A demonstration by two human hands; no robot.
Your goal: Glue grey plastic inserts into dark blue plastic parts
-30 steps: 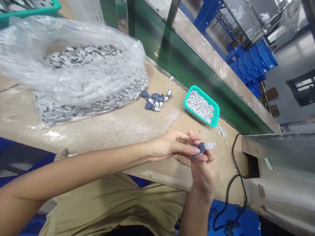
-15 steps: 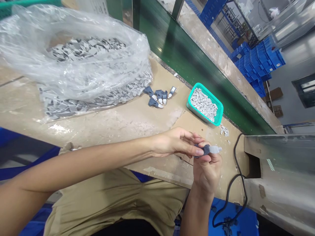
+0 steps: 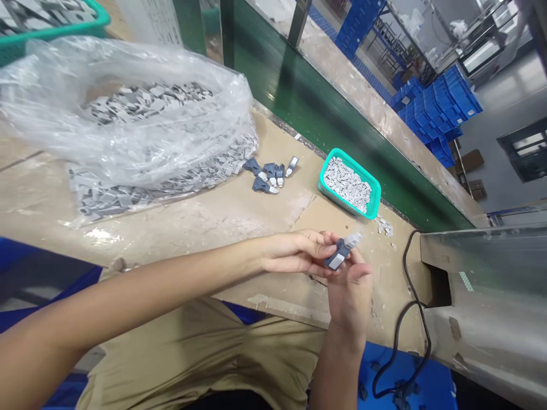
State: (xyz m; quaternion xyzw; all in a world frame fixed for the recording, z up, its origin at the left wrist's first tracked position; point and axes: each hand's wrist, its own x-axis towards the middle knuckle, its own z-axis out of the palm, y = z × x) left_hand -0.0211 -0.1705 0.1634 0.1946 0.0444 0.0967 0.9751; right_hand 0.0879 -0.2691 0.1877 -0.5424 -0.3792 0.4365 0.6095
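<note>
Between thumb and fingers, my left hand (image 3: 301,252) holds a dark grey plastic part (image 3: 338,256) with a light grey inset and a whitish translucent tip. The tip points up and to the right. My right hand (image 3: 351,282) is just behind and below the part, palm up, its thumb apart and its fingers partly hidden behind the part. Several similar dark parts (image 3: 260,184) lie on the cardboard-covered table. Beyond my hands is a turquoise basket (image 3: 323,188) of small light grey pieces.
A large clear plastic bag (image 3: 192,136) of grey pieces lies at left, with another turquoise basket (image 3: 60,32) behind it. A green conveyor (image 3: 342,114) runs along the back. At right are a metal machine (image 3: 491,285) and a black cable (image 3: 395,336).
The held part has turned so its light inset shows and its tip points more upward. My right thumb has come off the part and spread away. The view has shifted slightly.
</note>
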